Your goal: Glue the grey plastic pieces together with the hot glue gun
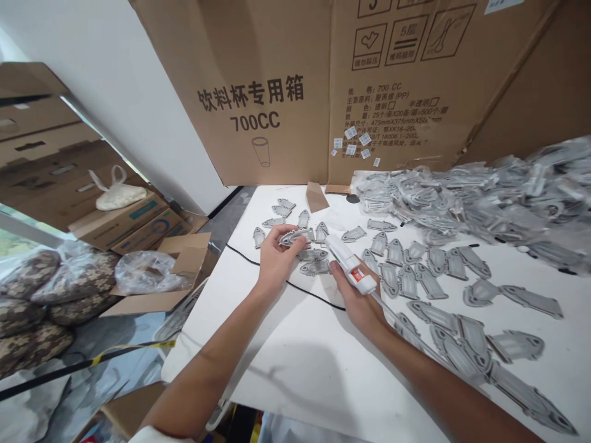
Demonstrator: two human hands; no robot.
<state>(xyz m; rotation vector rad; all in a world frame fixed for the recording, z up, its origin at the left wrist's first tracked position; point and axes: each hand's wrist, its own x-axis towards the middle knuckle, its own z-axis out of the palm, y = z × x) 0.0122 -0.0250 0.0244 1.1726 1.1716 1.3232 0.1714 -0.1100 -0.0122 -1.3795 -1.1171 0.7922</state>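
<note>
My left hand pinches a small grey pointed plastic piece between thumb and fingers, just above the white table. Wrapped in my right hand is a white glue gun with an orange-red patch on its side. Its nose points up and left towards the held piece, with a small gap between them. A pale cord or stick trails from its rear along my forearm. Similar grey pieces lie around my left hand, and several more spread out to the right of the glue gun.
A big cardboard box stands behind the table. Many bagged grey parts are heaped at the back right. A black cable crosses the table under my wrists. Opened cartons and camouflage-patterned bundles sit at the left.
</note>
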